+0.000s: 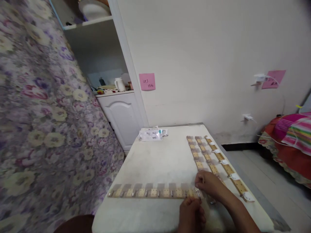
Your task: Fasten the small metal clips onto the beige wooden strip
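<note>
A long, narrow wooden strip [153,193] lies across the near part of the table, with small shiny metal fittings and clear, pale tabs spaced along it. At its right end, my left hand [190,212] is closed, fingers curled against the lower edge; whatever they grip is hidden. Just above and to the right, my right hand [210,183] is closed in a pinch. Under its fingertips shows a small shiny metal piece [197,191], too small to name. Behind that hand, two similar strips [195,154] [207,157] run away from me, partly covered by it.
Along the right edge lies another wooden strip [227,168] bearing white round tabs. Clear packaging [151,134] rests at the table's [150,165] back left. A floral curtain [48,129] hangs at left, beside a white cupboard [121,119]. A bed [289,139] stands at right.
</note>
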The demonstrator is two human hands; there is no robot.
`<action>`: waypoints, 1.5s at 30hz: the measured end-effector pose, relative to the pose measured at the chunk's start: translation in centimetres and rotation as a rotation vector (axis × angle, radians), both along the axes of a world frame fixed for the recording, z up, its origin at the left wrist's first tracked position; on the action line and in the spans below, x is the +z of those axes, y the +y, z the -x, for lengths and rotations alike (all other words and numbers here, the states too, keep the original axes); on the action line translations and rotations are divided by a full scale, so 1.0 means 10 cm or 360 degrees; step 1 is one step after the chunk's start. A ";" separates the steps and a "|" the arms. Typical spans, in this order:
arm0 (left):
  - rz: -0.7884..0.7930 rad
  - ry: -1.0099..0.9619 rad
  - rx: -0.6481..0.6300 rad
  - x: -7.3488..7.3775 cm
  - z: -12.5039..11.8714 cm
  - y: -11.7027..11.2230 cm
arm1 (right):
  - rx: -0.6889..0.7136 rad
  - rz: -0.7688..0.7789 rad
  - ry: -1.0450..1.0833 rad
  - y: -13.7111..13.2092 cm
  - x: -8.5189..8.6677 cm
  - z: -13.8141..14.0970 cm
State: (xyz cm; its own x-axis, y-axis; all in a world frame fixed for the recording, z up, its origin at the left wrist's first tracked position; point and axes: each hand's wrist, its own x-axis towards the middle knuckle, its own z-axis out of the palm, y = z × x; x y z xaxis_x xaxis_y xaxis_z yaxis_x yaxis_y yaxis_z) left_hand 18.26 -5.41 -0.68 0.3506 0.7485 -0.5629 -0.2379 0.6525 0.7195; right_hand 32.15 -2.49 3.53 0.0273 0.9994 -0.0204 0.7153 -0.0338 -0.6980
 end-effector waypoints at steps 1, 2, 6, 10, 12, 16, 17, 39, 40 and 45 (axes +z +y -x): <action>0.0027 -0.0007 0.0023 -0.01 -0.01 0.00 | -0.0010 -0.0008 -0.0094 0.01 -0.02 0.00; 0.0049 -0.0008 0.0044 -0.02 -0.03 -0.01 | -0.0014 -0.0013 -0.0169 0.01 -0.04 0.00; 0.0097 0.0031 0.0093 -0.05 -0.08 -0.03 | -0.0028 -0.0022 -0.0395 0.04 -0.10 0.02; 0.0081 0.0066 0.0136 -0.07 -0.11 -0.03 | -0.0081 -0.0017 -0.0557 0.06 -0.14 0.05; 0.0088 0.0078 0.0142 -0.07 -0.11 -0.02 | -0.0077 0.0004 -0.0620 0.06 -0.15 0.07; 0.0110 0.0081 0.0180 -0.08 -0.12 -0.02 | -0.0050 0.0081 -0.0675 0.08 -0.16 0.09; 0.0115 0.0083 0.0189 -0.08 -0.12 -0.02 | -0.0048 0.0096 -0.0678 0.08 -0.16 0.09; 0.0155 0.0098 0.0222 -0.11 -0.17 0.02 | -0.0038 0.0237 -0.0613 0.09 -0.22 0.03; 0.0151 0.0098 0.0222 -0.11 -0.18 0.02 | -0.0046 0.0242 -0.0608 0.09 -0.23 0.03; 0.0133 0.0106 0.0204 -0.11 -0.18 0.01 | -0.0036 0.0238 -0.0576 0.10 -0.23 0.02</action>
